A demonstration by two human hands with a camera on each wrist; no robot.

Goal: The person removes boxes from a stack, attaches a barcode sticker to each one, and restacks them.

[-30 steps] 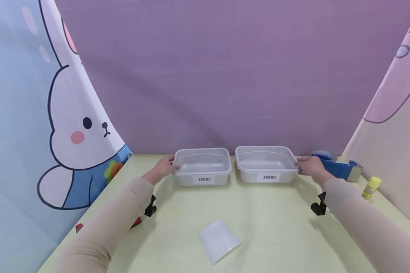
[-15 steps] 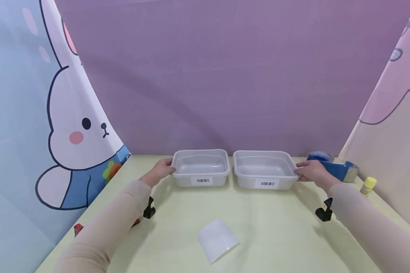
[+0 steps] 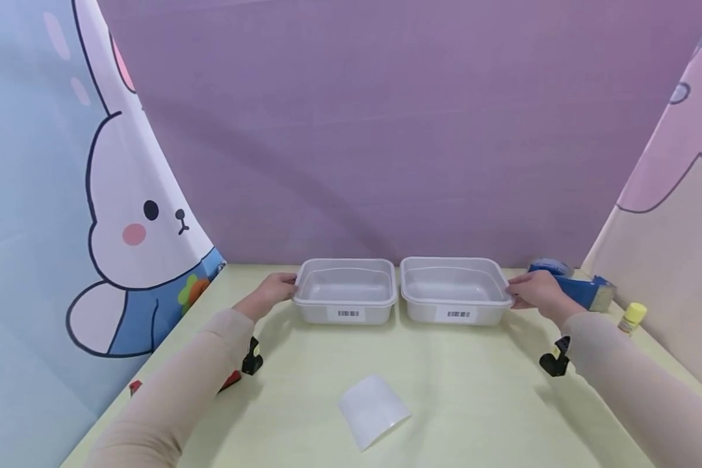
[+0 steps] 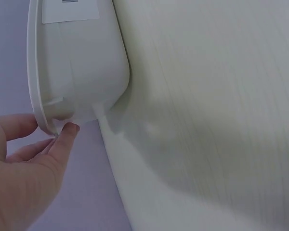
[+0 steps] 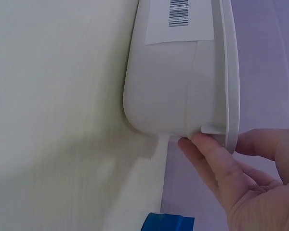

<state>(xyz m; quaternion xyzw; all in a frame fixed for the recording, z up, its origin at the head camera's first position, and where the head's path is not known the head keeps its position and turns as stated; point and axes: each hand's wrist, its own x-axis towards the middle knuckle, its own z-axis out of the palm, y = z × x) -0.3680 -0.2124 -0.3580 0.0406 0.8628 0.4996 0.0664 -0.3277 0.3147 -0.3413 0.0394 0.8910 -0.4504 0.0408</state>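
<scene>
Two white plastic containers stand side by side at the back of the table, each with a barcode label on its front. My left hand [image 3: 273, 290] pinches the left end rim of the left container [image 3: 345, 314]. In the left wrist view, the thumb is over that rim and the fingers [image 4: 62, 147] are under it. At the far end of the right container [image 3: 415, 312], my right hand [image 3: 537, 292] pinches the rim the same way, its fingers [image 5: 221, 166] below the lip. A narrow gap separates the two containers. Their visible insides hold nothing.
A curved white sheet [image 3: 374, 411] lies on the table [image 3: 462, 403] nearer to me. Behind my right hand is a blue tape dispenser [image 3: 585, 291], with a yellow-capped glue stick [image 3: 633, 317] beside it. Red objects [image 3: 230, 380] are partly hidden by my left sleeve.
Both containers have shifted slightly toward me, the right one first and then the left one. Both hands have kept their hold on the end rims.
</scene>
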